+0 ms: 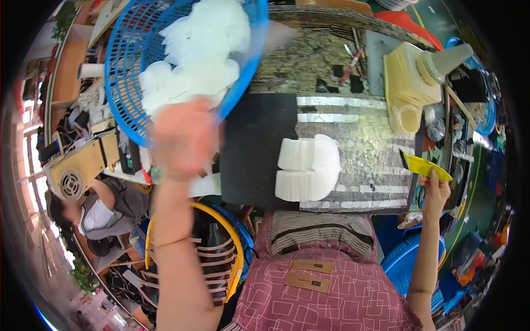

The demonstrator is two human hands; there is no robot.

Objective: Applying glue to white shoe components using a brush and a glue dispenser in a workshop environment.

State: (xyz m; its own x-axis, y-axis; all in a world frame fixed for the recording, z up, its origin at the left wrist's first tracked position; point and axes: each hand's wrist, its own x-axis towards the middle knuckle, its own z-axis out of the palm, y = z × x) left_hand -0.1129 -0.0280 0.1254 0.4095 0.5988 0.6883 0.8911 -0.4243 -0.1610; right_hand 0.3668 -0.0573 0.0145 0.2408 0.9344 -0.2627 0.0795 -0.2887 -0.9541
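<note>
In the head view, the left hand (186, 138) blurs at ten o'clock, against the near rim of the blue basket (117, 69) (I cannot tell whether its fingers grip). If the basket tips, the loose white pieces (190, 80) heaped inside could slide over that rim. Past three o'clock, the right hand (436, 190) pinches a yellow scraper (428, 167); a careless sweep toward centre could topple the white stack (309, 168), just right of centre, partly on the black mat (251, 149)
</note>
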